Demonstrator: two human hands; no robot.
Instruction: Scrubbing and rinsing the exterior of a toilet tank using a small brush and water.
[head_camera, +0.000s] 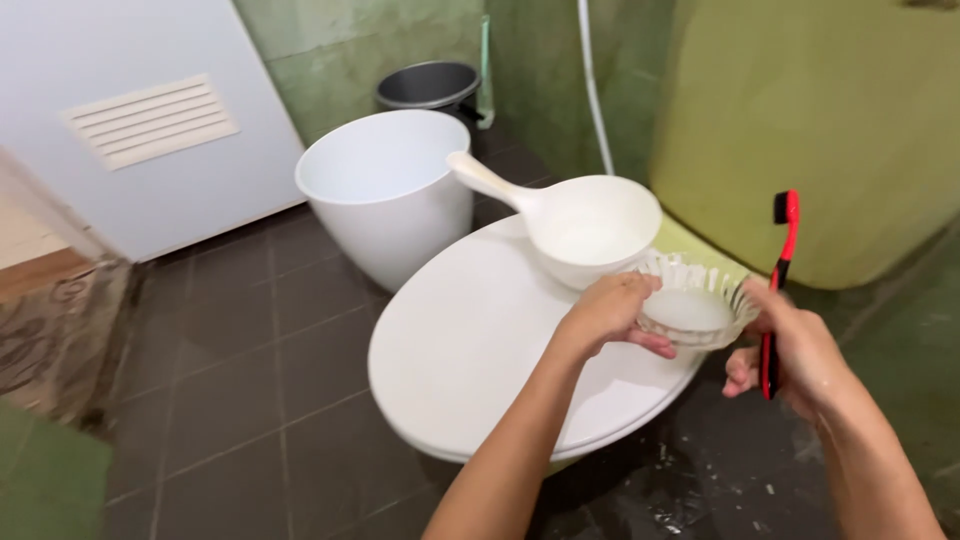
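My left hand (608, 312) grips the rim of a small clear glass bowl (700, 310) holding whitish liquid, at the edge of a closed white toilet lid (470, 350). My right hand (790, 350) holds a red and black toothbrush (778, 270) upright, bristles at the top, and its fingers also touch the bowl's right side. A white plastic water dipper (590, 225) with a long handle rests on the lid just behind the bowl.
A large white bucket (385, 190) stands on the dark tiled floor left of the toilet, with a dark bin (428, 85) behind it. A white vented door (150, 120) is at the left. A green tank wall (820, 130) is at the right; the floor below is wet.
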